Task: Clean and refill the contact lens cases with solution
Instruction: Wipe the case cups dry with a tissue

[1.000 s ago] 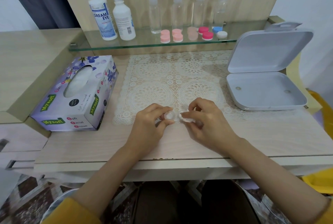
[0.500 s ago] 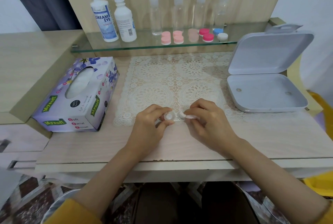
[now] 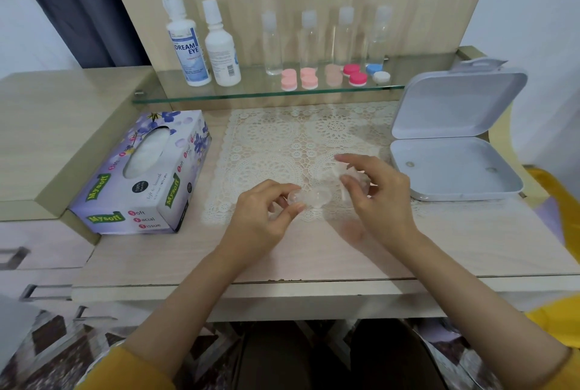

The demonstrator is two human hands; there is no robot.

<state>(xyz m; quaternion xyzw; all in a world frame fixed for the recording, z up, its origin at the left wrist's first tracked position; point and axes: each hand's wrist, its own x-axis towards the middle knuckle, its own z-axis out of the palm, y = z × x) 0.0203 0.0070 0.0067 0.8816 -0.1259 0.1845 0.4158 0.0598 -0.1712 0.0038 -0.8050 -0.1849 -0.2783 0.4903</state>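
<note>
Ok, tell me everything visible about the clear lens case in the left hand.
The lens case is clear, colourless plastic: two round wells joined side by side, no caps visible. It is held roughly level over the lace mat's front edge. The left hand pinches its left well; the right hand, holding a tissue scrap, is clear of it.
</note>
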